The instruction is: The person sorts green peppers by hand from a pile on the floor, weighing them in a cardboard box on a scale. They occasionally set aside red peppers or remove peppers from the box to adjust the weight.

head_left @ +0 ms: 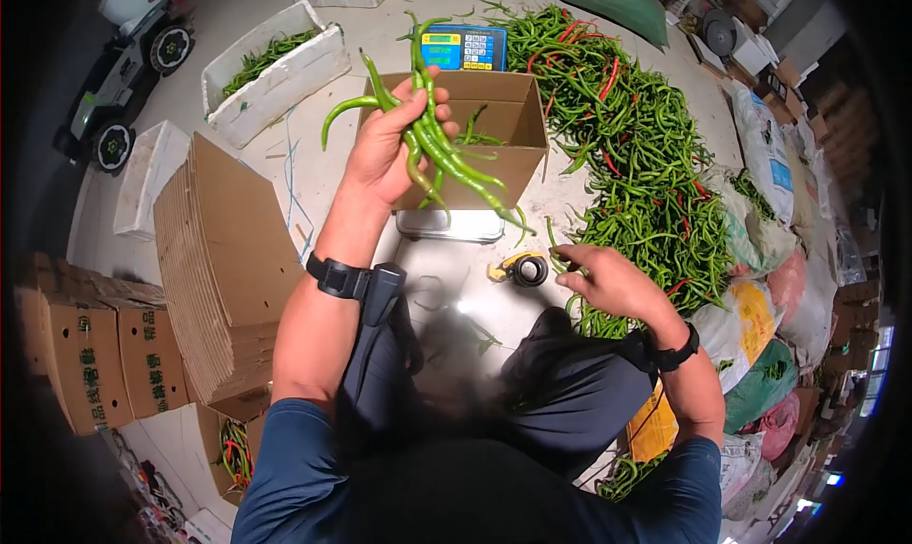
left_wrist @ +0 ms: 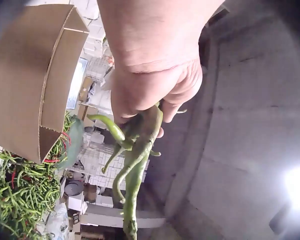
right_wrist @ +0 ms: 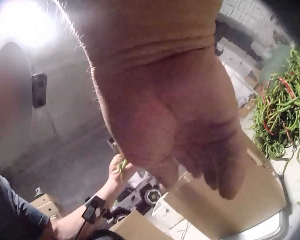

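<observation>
My left hand (head_left: 388, 150) holds a bunch of long green chili peppers (head_left: 439, 145) above the front of an open cardboard box (head_left: 513, 178). In the left wrist view the bunch's peppers (left_wrist: 135, 165) hang out past the fingers. A few green peppers show inside the box, which stands on a scale with a blue keypad display (head_left: 464, 48) behind it. My right hand (head_left: 613, 280) is at the near left edge of a big heap of green and red chili peppers (head_left: 646, 178), its fingers loosely bent. Nothing shows in its grasp in the right wrist view (right_wrist: 190, 130).
A roll of tape on a yellow dispenser (head_left: 521, 269) lies on the floor between the box and my legs. Flattened cardboard boxes (head_left: 223, 259) stand at left, near white foam boxes (head_left: 275, 78), one with peppers. Filled sacks (head_left: 760, 154) line the right side.
</observation>
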`<control>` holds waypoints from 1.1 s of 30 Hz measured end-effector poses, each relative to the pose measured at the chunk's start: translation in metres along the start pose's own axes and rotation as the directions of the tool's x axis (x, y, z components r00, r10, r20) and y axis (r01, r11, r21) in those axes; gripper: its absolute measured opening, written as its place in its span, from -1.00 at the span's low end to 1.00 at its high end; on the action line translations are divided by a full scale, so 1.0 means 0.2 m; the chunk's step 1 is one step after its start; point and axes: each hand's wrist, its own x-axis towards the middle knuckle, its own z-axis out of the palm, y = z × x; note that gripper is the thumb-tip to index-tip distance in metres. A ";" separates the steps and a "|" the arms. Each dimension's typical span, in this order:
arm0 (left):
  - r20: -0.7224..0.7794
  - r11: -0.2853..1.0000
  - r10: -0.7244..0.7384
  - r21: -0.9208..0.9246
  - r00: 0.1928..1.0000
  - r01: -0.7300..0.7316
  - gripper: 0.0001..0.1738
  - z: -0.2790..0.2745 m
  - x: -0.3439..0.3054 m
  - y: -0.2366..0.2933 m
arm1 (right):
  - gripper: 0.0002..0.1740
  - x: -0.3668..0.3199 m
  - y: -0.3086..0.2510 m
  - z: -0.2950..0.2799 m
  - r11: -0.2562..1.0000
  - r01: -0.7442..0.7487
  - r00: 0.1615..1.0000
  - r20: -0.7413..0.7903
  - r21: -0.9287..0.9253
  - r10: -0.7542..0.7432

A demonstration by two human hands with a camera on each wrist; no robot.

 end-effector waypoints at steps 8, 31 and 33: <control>-0.004 0.996 0.040 0.082 0.999 -0.039 -0.52 -0.01 0.16 -0.09 | -0.47 -0.16 0.26 -0.05 0.952 -0.192 0.981 0.021 0.238 0.192; -0.199 -0.440 -0.130 0.889 0.971 0.123 -0.34 -0.42 0.50 -0.25 | -0.56 -0.72 1.35 1.36 0.581 -0.714 0.676 0.168 0.391 0.717; -0.194 -0.369 -0.129 0.919 0.972 0.135 -0.36 -0.25 0.44 -0.36 | -0.42 -0.67 1.41 1.41 0.485 -0.810 0.565 0.215 0.331 0.797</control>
